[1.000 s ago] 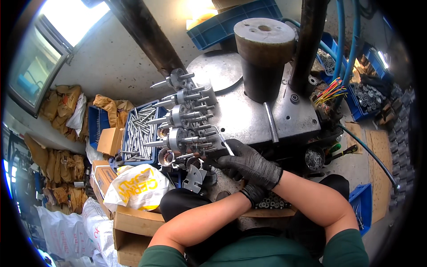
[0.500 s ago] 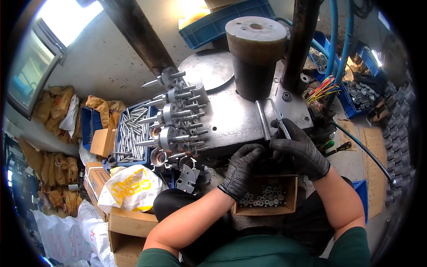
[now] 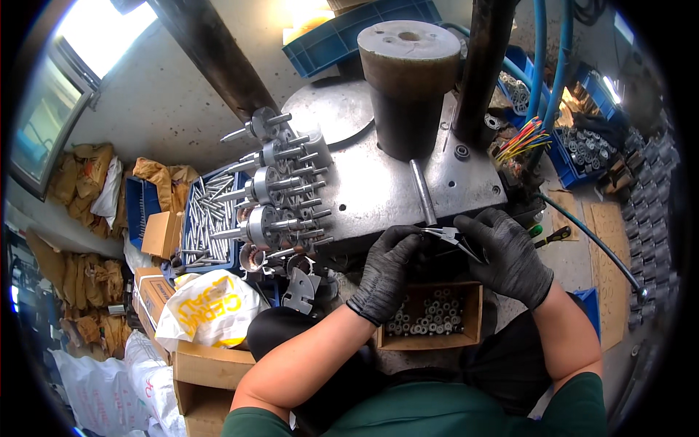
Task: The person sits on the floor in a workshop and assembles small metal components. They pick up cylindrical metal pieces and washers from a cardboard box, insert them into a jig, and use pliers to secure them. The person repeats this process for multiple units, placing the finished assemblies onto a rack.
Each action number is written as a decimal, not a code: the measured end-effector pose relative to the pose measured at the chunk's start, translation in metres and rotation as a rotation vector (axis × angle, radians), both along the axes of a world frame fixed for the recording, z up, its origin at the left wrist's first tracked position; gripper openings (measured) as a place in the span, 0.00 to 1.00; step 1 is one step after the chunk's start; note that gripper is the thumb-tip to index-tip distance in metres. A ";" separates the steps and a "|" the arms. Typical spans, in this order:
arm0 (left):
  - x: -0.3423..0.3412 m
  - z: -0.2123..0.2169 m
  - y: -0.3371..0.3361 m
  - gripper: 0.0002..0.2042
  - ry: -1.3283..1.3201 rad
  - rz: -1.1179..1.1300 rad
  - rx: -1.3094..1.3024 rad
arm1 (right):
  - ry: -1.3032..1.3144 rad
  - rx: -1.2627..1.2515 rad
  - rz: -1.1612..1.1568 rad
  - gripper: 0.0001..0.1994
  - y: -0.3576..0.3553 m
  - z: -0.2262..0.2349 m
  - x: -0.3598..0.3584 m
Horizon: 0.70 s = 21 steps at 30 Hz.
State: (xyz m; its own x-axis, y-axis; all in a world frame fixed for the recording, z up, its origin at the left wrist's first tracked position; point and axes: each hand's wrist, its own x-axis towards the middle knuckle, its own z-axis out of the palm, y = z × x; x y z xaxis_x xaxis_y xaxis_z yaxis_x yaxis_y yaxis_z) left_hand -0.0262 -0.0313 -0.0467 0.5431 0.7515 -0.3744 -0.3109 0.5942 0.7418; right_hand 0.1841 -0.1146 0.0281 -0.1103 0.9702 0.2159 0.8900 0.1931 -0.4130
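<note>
A person seated at a grey metal machine surface (image 3: 378, 189) works with both hands in black gloves; the view looks down from the head.

Progress, as a judgement: the work appears well under way but far from finished. At the left of the surface, four assembled silver metal shaft units with discs and protruding pins (image 3: 273, 193) lie stacked in a row, apparently complete. Many loose parts remain in the boxes, so plenty seems left to do.

Containers, left to right. On the floor at far left a blue plastic crate (image 3: 207, 218) holds a heap of long silver metal rods. Just in front of it sits a white and yellow plastic bag (image 3: 207, 309), bulging, its contents hidden, resting on brown cardboard boxes (image 3: 211, 371). On the person's lap, under the hands, an open small brown cardboard box (image 3: 433, 320) holds many small silver ring-shaped metal parts, roughly one layer deep. Behind the machine a blue plastic tray (image 3: 342, 40) shows its rim only; what it holds cannot be told. At far right, blue plastic bins (image 3: 582, 149) hold round grey metal pieces.

The left hand (image 3: 386, 273) is curled, its fingertips pinched at the tip of slim silver needle-nose pliers (image 3: 451, 237); whether a small part sits between them is too small to tell. The right hand (image 3: 510, 255) is closed around the pliers' handles, just above the lap box, at the front edge of the surface.
</note>
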 end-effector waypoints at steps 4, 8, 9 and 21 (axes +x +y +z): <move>0.002 -0.008 0.000 0.10 0.074 0.001 0.079 | -0.089 0.146 0.049 0.30 -0.003 -0.008 0.005; 0.004 -0.010 0.001 0.09 0.123 -0.010 0.127 | -0.118 0.163 0.064 0.30 -0.004 -0.010 0.009; 0.004 -0.012 0.001 0.09 0.128 -0.015 0.142 | -0.124 0.159 0.067 0.30 -0.004 -0.009 0.009; 0.004 -0.012 0.002 0.08 0.136 -0.046 0.176 | -0.192 0.169 0.069 0.26 -0.005 -0.008 0.009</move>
State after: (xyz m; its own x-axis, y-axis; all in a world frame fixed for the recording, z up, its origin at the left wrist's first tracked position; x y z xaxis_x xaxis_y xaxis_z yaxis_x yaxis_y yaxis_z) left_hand -0.0225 -0.0291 -0.0592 0.5316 0.7875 -0.3118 -0.1763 0.4629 0.8687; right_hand 0.1936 -0.1197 0.0197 -0.2295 0.9109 0.3431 0.9312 0.3080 -0.1950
